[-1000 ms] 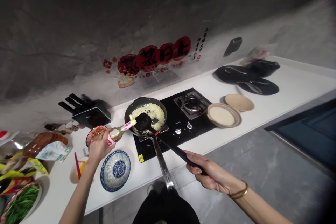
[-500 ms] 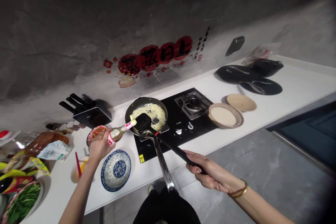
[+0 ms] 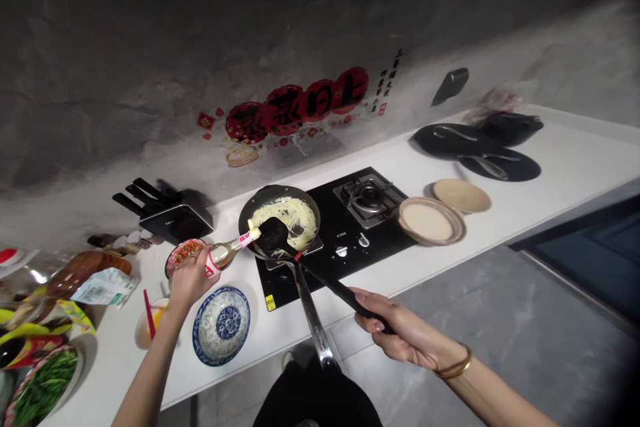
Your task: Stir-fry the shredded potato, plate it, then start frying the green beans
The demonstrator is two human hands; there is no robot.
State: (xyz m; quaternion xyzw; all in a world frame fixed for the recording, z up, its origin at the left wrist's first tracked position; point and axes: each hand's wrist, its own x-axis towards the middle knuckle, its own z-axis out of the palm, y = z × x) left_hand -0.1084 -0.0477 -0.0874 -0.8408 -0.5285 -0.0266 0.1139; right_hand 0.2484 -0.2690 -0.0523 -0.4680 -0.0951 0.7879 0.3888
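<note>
My left hand [image 3: 191, 277] is closed round a glass bottle [image 3: 225, 255] with a red and white label, tilted so its neck points at the spatula over the pan. In my right hand [image 3: 395, 327] is the black handle of a spatula [image 3: 345, 293]; its dark, broad head lies at the near left side of the frying pan [image 3: 245, 213]. Pale shredded food [image 3: 300, 217], like potato strips, covers much of the pan's floor. The pan sits on the left burner, its metal handle pointing towards my body. Whether liquid leaves the bottle is too small to tell.
A blue-patterned bowl [image 3: 213, 343] stands below my left hand, beside a dish of chopped red food [image 3: 183, 255]. Behind is a knife block [image 3: 177, 220]. Right of the black hob [image 3: 320, 273] are a beige pot [image 3: 463, 230] and black lids [image 3: 445, 140]. Chopped greens [image 3: 43, 383] sit far left.
Almost nothing differs. The whole view has shifted very slightly, while both hands, the bottle and the spatula keep their places at the pan.
</note>
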